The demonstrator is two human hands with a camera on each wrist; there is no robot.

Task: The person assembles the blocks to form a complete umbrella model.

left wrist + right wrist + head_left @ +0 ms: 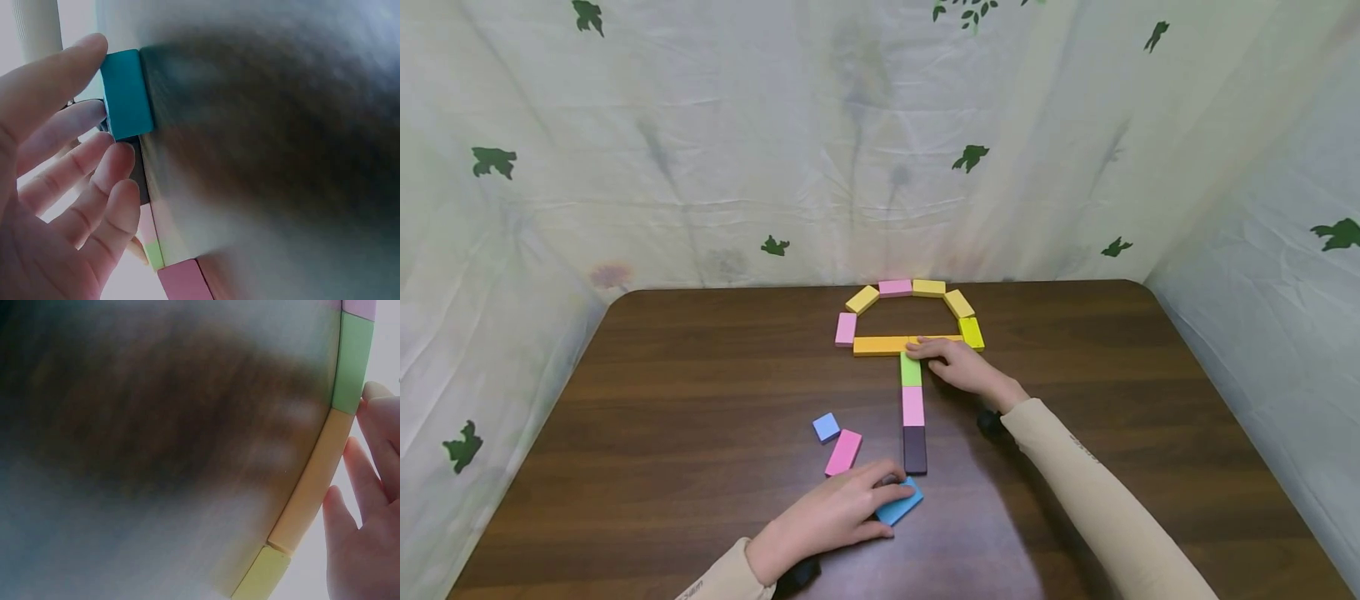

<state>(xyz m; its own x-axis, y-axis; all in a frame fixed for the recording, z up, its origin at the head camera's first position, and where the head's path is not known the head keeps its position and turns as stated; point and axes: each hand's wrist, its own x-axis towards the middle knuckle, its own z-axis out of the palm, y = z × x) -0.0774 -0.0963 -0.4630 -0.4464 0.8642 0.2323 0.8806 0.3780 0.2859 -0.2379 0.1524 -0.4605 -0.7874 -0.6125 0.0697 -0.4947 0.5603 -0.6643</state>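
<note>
My left hand [835, 510] pinches a bright blue block [904, 503] between thumb and fingers, just below the dark purple block [915, 450] that ends a straight column. In the left wrist view the same blue block [129, 94] touches the thumb tip. Above the dark block in that column come a light pink block [913, 406] and a green block [911, 372]. My right hand [966, 368] rests its extended fingertips where the green block meets the row of orange blocks [880, 346]. Its fingers hide part of that row.
An arch of pink and yellow blocks [928, 288] curves over the orange row near the table's back edge. Left of the column lie a loose small blue block [827, 427] and a loose hot pink block [844, 452]. Pale curtains [715, 167] surround the brown table [685, 400].
</note>
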